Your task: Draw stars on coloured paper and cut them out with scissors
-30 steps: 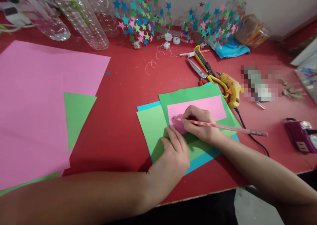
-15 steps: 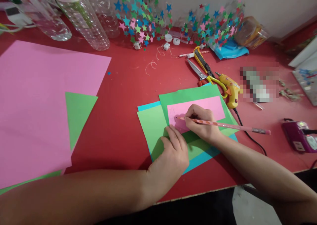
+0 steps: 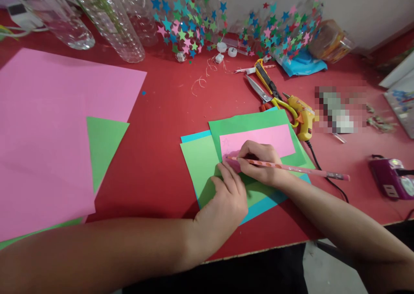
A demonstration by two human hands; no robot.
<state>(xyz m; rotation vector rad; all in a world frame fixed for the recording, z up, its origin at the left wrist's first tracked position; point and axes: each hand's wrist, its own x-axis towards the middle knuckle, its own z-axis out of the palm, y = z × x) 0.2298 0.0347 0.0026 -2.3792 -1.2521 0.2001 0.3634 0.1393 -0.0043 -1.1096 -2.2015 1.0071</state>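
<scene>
A pink paper strip [image 3: 278,139] lies on a stack of coloured sheets, with a faint star outline drawn near its upper left corner. My right hand [image 3: 260,162] grips a pink pencil [image 3: 300,169], its tip touching the strip near the left end. Fingers stretched out, my left hand [image 3: 226,199] rests flat over the strip's lower left edge and the light green sheet [image 3: 199,162]. Beneath the strip is a darker green sheet [image 3: 246,123], and a blue sheet [image 3: 261,210] shows at the bottom of the stack. My hands hide the strip's lower part.
Scissors [image 3: 258,89], a yellow-handled cutter [image 3: 265,78] and a yellow glue gun [image 3: 302,115] lie behind the stack. Large pink paper [image 3: 45,156] covers the left side. Clear bottles [image 3: 113,30] and star-covered clear plastic [image 3: 184,26] stand along the wall. A purple device [image 3: 390,177] sits right.
My right hand has shifted slightly left and down, bringing the pencil tip lower on the strip. The star outline shows more clearly. My left hand stays in place on the paper.
</scene>
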